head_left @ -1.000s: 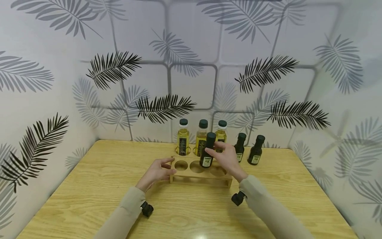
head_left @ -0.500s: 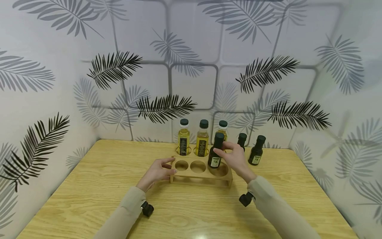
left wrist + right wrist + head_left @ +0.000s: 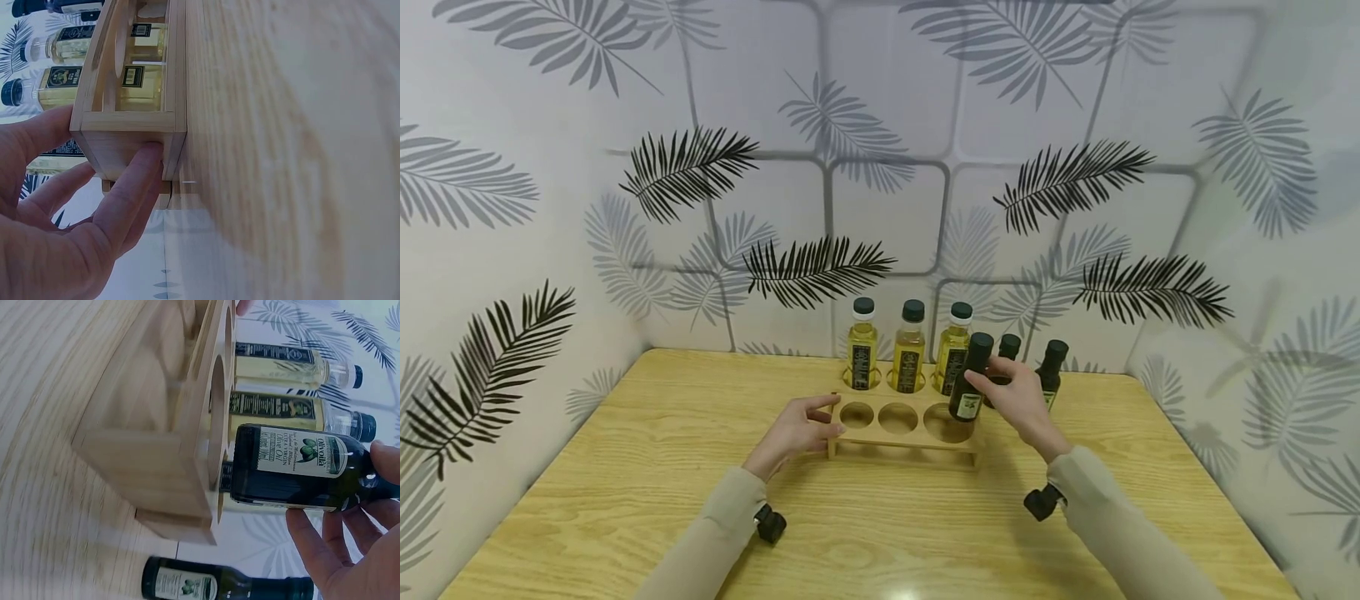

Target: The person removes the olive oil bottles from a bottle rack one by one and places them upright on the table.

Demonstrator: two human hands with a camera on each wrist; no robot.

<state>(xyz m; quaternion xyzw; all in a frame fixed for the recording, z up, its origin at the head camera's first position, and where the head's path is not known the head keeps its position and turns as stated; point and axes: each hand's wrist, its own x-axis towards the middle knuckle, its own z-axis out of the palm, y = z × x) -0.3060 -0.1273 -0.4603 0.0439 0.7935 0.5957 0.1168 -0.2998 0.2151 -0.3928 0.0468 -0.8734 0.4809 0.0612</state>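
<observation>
Green-black glass in play: the bottle [image 3: 300, 469] is in the right hand [image 3: 1021, 404], thumb and fingertips closed round its upper part, its base over the rightmost front hole of the wooden rack [image 3: 902, 442], apparently clear of the wood. The left hand [image 3: 793, 429] has thumb and bent fingers about the rack's left end, a steadying hold by the look of it. Score so far: three yellow-filled bottles [image 3: 907, 358] seated across the back row, nothing seated in the three front holes. A half-hidden dark bottle [image 3: 1009, 346] and a second dark bottle [image 3: 1051, 377] stand on the table [image 3: 880, 517] to the right. Call it half the rack filled; whether this one is going in or coming out, a single moment won't say. And a handsome piece it is: slightly tilted, dark cap, squarish body, pale label [image 3: 303, 453] with green olives.
</observation>
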